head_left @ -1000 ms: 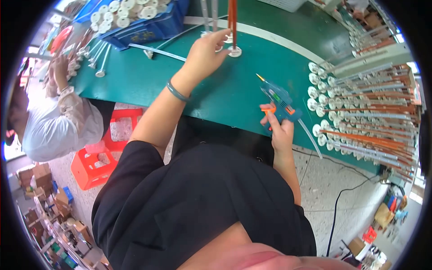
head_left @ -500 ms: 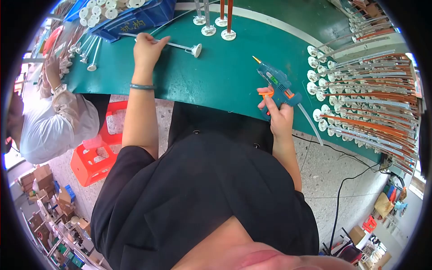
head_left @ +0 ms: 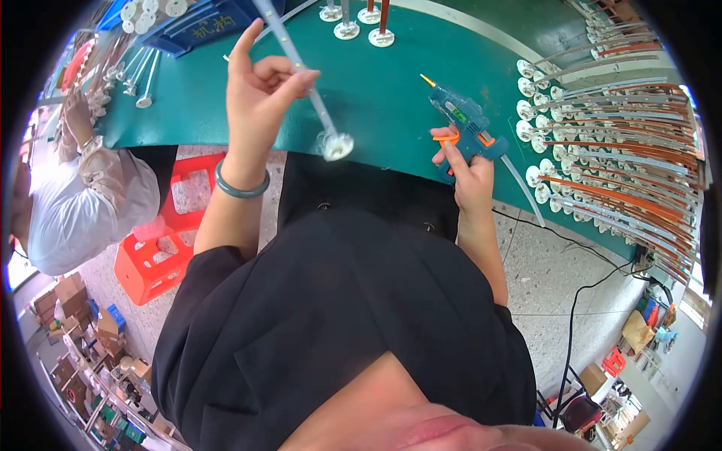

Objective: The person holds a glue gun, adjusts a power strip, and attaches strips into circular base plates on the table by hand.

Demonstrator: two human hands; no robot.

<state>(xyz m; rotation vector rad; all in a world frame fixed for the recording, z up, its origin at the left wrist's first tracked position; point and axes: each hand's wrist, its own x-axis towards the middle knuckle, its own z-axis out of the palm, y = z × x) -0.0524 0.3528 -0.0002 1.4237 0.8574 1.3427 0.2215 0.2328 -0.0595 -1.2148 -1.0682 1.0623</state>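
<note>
My left hand (head_left: 263, 98) grips a pale LED light strip rod (head_left: 319, 107) between thumb and fingers, lifted above the green table. A round white base (head_left: 338, 146) sits at the rod's lower end, near the table's front edge, slightly blurred. My right hand (head_left: 466, 167) is closed round the handle of a blue-green glue gun (head_left: 468, 120), a finger at its orange trigger. The gun's brass tip points up and to the left, and a translucent glue stick (head_left: 524, 192) trails from its back.
A blue bin (head_left: 197, 28) with round white discs stands at the back left. Several rods on round bases (head_left: 381, 37) stand upright at the back. Many rods (head_left: 617, 161) lie stacked at the right. A co-worker (head_left: 90, 192) sits at the left near red stools (head_left: 154, 267).
My left hand has raised the rod off the table and brought it closer and to the right, tilting its base end down toward me. The glue gun stays almost in place.
</note>
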